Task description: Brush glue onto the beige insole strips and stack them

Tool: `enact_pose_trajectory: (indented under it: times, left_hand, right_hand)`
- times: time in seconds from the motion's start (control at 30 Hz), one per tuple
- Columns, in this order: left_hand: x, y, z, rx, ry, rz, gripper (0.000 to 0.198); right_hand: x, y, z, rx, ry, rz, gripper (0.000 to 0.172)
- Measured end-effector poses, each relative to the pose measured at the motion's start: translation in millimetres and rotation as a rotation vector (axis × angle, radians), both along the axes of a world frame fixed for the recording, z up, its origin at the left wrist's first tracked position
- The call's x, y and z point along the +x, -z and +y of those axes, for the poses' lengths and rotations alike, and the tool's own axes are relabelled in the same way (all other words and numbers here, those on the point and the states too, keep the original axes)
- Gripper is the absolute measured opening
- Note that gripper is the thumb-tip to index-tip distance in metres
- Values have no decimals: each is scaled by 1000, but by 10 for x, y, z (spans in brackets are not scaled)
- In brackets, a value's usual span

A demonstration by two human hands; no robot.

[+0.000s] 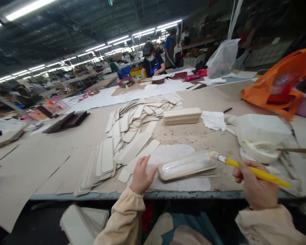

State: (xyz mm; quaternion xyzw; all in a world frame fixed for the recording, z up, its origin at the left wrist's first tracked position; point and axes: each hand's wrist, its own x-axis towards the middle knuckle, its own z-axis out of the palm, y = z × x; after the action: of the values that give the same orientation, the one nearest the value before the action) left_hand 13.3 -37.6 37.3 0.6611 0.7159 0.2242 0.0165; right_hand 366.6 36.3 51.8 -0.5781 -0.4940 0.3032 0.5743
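Note:
My right hand (256, 183) grips a yellow-handled paintbrush (257, 173). Its bristles are at the right end of the top strip in a small stack of pale, rounded strips (186, 165). A wet, glossy coat covers that top strip. My left hand (142, 174) has its fingers apart, close to the stack's left end, and holds nothing. Under the stack lies a white sheet (168, 152). Left of my left hand, a fanned pile of similar strips (99, 165) spreads along the table, with a jumbled heap (135, 119) behind it.
A neat stack of strips (182, 116) stands farther back, beside a white cloth (214, 120). At right are a plastic-lined container (265, 132) with a wooden-handled tool (295, 150) across it, and an orange bag (277, 81). A co-worker (153, 63) sits across the table.

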Motion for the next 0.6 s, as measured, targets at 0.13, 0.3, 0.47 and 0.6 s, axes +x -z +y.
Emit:
enact_pose_trajectory:
  times: [0.13, 0.3, 0.47, 0.6]
  left_hand:
    - [-352, -110, 11, -212, -267, 209, 35]
    - [-578, -113, 58, -352, -278, 245, 33]
    - [-597, -147, 141, -419, -292, 242, 32]
    - [-582, -183, 98, -361, -313, 233, 29]
  right_hand:
    - [6, -23, -20, 44, -20, 40, 31]
    - [48, -11, -36, 86, -21, 77, 29]
    - [67, -3, -34, 102, -32, 119, 27]
    - [91, 21, -15, 102, -1, 133, 28]
